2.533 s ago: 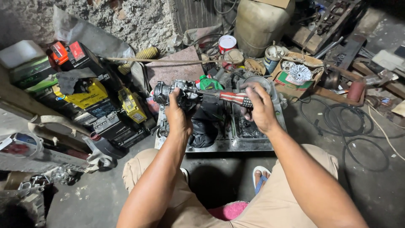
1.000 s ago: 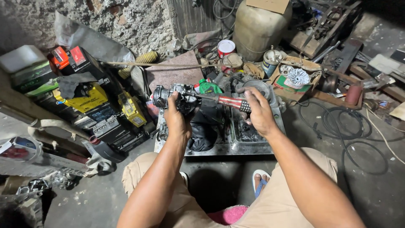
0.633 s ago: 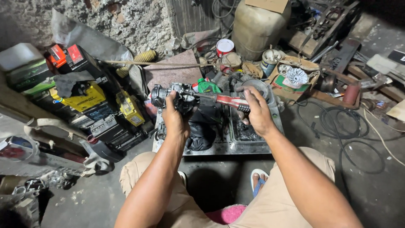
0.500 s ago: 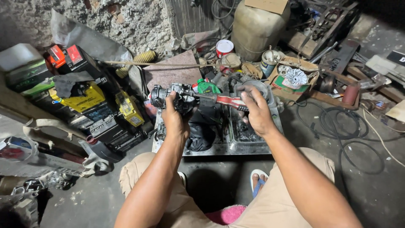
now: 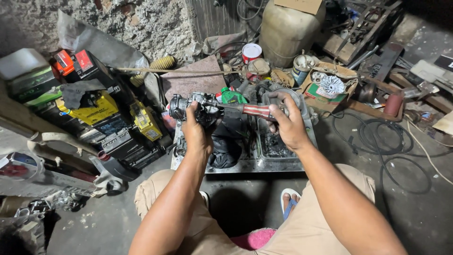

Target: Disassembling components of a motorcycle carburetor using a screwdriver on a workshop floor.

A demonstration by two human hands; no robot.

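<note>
My left hand (image 5: 196,128) grips a greasy metal engine part (image 5: 185,104), carburetor-like, held above a metal tray (image 5: 236,166). In my right hand (image 5: 288,123) is a screwdriver with a red-and-white striped handle (image 5: 257,111). Its shaft points left into the part. A black rag (image 5: 227,144) lies in the tray under my hands. Both forearms reach out from my knees in tan trousers.
Several stacked batteries, black, yellow and red (image 5: 101,118), stand at left. A green bottle (image 5: 232,97), a red-and-white can (image 5: 251,52) and a large beige jug (image 5: 288,28) sit behind the tray. An open cardboard box (image 5: 328,87) and black cables (image 5: 377,141) lie at right.
My hands, the part and the screwdriver stay in nearly the same place over the tray. Only the view shifts slightly.
</note>
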